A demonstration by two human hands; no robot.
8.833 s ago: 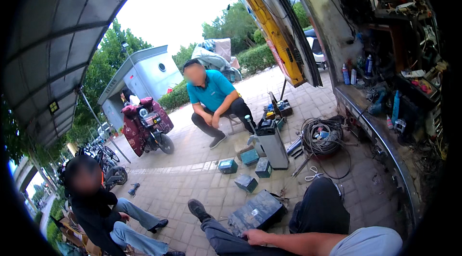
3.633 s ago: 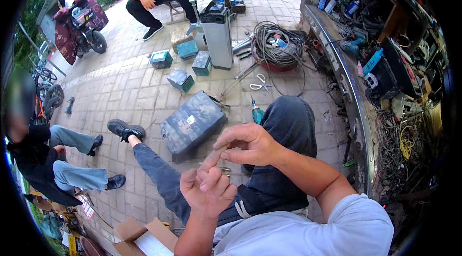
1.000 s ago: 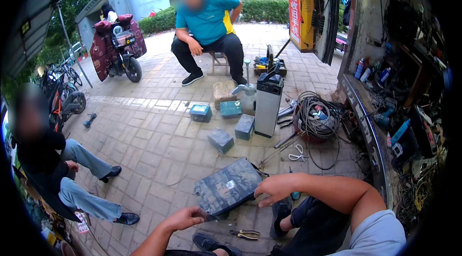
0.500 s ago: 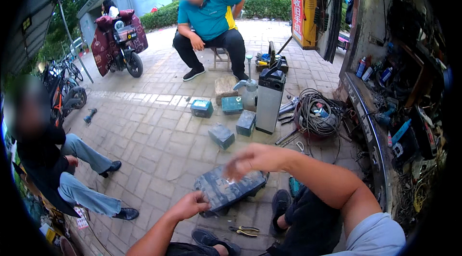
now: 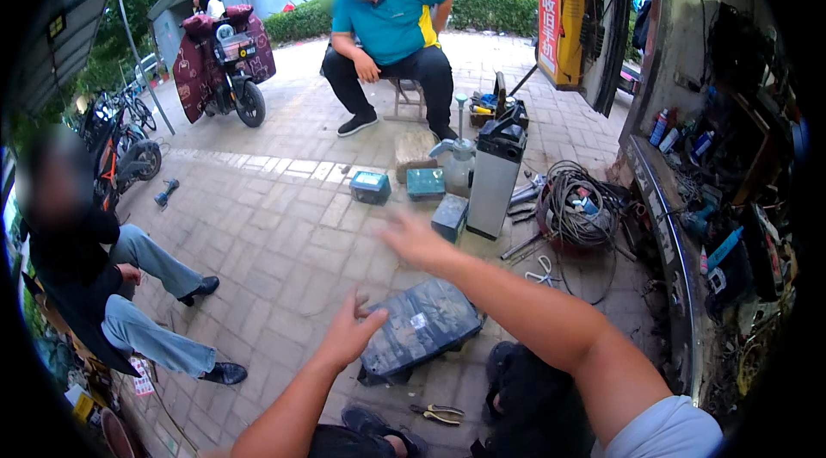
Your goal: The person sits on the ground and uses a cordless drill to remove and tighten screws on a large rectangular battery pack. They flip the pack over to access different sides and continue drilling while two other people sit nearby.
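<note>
A dusty dark plastic case lies on the paving in front of my feet. My left hand is at its left edge, fingers apart and holding nothing; whether it touches the case I cannot tell. Stretched out beyond the case is my right hand, blurred, its fingers extended over the spot where a dark block stood; the hand covers that spot. Just past it are a dark block, a teal-topped block and another teal-topped block. A tall silver-and-black case stands upright to the right.
Pliers lie near my feet, scissors to the right. Coiled cable, a pump sprayer and an open toolbox stand farther off. One person sits opposite, another at left.
My right hand has moved forward from above the dark case to the blocks beyond it. My left hand has risen slightly and spread its fingers. The view has shifted a little.
</note>
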